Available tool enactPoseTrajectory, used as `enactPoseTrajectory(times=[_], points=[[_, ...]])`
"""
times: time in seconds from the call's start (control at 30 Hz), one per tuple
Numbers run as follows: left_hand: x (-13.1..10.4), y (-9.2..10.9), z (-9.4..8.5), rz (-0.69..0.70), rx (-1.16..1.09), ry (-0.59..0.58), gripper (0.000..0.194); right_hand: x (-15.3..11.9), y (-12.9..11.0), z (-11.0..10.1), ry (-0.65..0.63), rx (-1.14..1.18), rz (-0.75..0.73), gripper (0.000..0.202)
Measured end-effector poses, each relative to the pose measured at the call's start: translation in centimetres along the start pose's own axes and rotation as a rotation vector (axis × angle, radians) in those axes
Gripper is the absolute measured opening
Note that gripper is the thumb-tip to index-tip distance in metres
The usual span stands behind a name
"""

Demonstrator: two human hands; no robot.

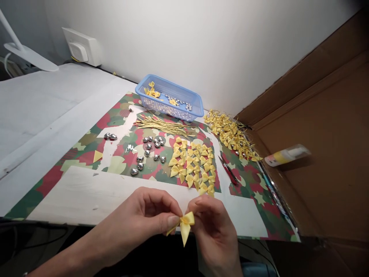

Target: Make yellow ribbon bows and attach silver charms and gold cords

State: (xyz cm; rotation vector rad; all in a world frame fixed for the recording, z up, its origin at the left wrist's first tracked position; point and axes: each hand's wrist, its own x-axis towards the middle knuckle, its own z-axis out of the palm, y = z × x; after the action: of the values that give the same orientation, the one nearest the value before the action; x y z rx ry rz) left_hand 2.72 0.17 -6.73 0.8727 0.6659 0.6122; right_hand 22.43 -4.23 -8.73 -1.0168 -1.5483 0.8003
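In front of the table's near edge, my left hand (155, 215) pinches a yellow ribbon bow (186, 227) between thumb and index finger. Curled against the bow's right loop, my right hand (215, 227) grips it from the other side; its fingertips are partly hidden. One pointed tail of the bow hangs down between the hands. Just beyond lie rows of yellow bows (193, 165) on the camouflage-patterned cover. Left of these rows are several shiny silver beads (148, 146). Thin gold twist ties (164, 126) are spread behind the beads.
A blue basket (170, 109) holding bows and silver beads stands by the wall. Finished-looking bows with ties are heaped in a pile (230, 132) at the right, near red-handled scissors (229, 171). A bottle (286, 155) sits against the cardboard (325, 146). A lamp base (34, 57) stands far left.
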Motion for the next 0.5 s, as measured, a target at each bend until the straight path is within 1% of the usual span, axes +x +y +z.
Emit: enactPoseTrajectory(times=[0.07,0.1,0.17,0.2,0.27,0.33,0.4,0.5], points=[[-0.1,0.2,0.1,0.0,0.023,0.002,0.008,0.3,0.0,-0.1,-0.011,0.008,-0.059,0.033],[-0.1,0.3,0.1,0.005,0.033,0.013,0.009,0.5,-0.2,-0.3,-0.02,-0.023,-0.082,0.039],[-0.2,0.6,0.4,0.022,0.05,0.05,0.01,0.7,-0.9,-0.8,-0.017,-0.173,-0.117,0.046],[-0.3,0.6,0.5,0.033,0.061,0.07,0.011,0.8,-1.4,-1.0,-0.009,-0.275,-0.133,0.046],[-0.3,0.7,0.8,0.057,0.086,0.103,0.013,0.9,-2.6,-1.4,0.009,-0.467,-0.18,0.036],[-0.2,0.5,1.0,0.083,0.104,0.117,0.014,0.9,-3.7,-1.5,0.007,-0.603,-0.246,0.027],[-0.1,0.2,1.1,0.096,0.111,0.129,0.014,1.0,-4.5,-1.2,-0.004,-0.717,-0.325,0.021],[0.0,-0.2,1.1,0.103,0.115,0.143,0.013,1.8,-4.9,-0.4,-0.036,-0.885,-0.452,0.021]])
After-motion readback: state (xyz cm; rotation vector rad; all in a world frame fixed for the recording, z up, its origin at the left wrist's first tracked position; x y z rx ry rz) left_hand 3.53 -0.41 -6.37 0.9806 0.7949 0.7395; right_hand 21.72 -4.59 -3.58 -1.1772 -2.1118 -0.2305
